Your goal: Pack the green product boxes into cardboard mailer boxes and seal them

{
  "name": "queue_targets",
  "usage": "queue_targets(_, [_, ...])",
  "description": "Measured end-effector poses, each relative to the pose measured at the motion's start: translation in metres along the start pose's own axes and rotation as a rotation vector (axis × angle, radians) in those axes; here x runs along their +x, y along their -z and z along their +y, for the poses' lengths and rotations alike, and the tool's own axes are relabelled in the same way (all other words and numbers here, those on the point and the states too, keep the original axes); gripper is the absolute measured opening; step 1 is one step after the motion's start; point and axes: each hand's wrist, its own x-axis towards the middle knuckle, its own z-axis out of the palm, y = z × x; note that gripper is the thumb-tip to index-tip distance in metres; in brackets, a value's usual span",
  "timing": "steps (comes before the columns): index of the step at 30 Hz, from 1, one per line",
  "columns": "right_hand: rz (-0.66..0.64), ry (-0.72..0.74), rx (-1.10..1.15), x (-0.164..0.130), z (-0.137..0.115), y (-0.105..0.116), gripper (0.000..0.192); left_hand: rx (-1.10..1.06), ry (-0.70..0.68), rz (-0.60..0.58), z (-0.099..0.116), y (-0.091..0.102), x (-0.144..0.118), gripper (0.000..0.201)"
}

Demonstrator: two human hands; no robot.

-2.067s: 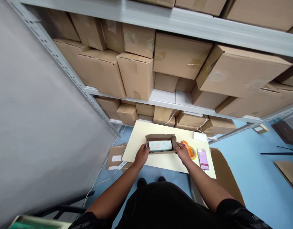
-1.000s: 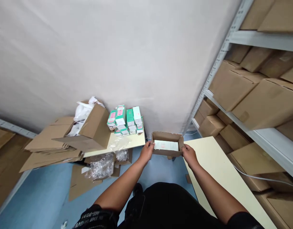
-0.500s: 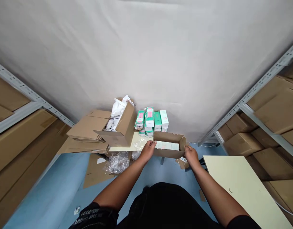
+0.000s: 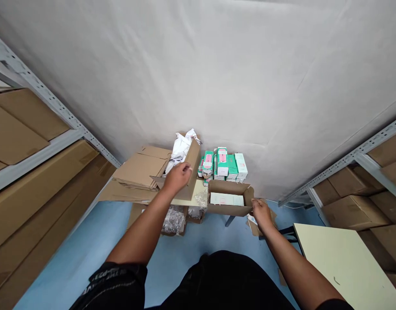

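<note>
My right hand (image 4: 261, 212) is closed on the right end of an open brown cardboard box (image 4: 228, 209). Inside that box lies a white carton (image 4: 227, 199). My left hand (image 4: 178, 176) is off the box, in front of a larger cardboard box (image 4: 194, 161) holding white crumpled wrapping (image 4: 181, 146). Its fingers are loosely bent, with nothing visible in them; whether they touch the larger box I cannot tell. Behind the held box, several green, pink and white cartons (image 4: 222, 161) stand stacked against the wall.
Flattened cardboard (image 4: 141, 168) is piled left on the small table (image 4: 198, 187). Clear plastic wrap (image 4: 174, 221) sits below it. A cream table (image 4: 340, 254) stands at right. Shelves with brown boxes (image 4: 353, 213) line both sides.
My left hand has let go of the held box and moved left to the larger box with wrapping. My right hand keeps its hold. The view has shifted left.
</note>
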Motion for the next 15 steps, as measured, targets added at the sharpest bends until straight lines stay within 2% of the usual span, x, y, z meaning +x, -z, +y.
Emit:
queue_targets(3, [-0.002, -0.008, -0.011, -0.002, -0.002, -0.006, 0.056, 0.310, 0.074, -0.113, -0.032, 0.016, 0.046, 0.045])
queue_targets(5, [-0.005, -0.010, -0.031, -0.003, -0.003, -0.007, 0.056, 0.347, 0.172, -0.247, -0.050, 0.013, 0.070, 0.053])
queue_targets(7, [-0.009, -0.001, -0.057, -0.004, -0.003, -0.007, 0.056, 0.311, 0.252, -0.314, -0.062, 0.004, 0.087, 0.045])
queue_targets(11, [-0.019, 0.024, -0.102, -0.007, -0.003, -0.006, 0.055, 0.223, 0.319, -0.302, -0.074, -0.013, 0.102, 0.022])
queue_targets(15, [-0.020, 0.026, -0.142, -0.008, 0.003, -0.005, 0.054, 0.086, 0.394, -0.229, -0.082, -0.021, 0.101, 0.027])
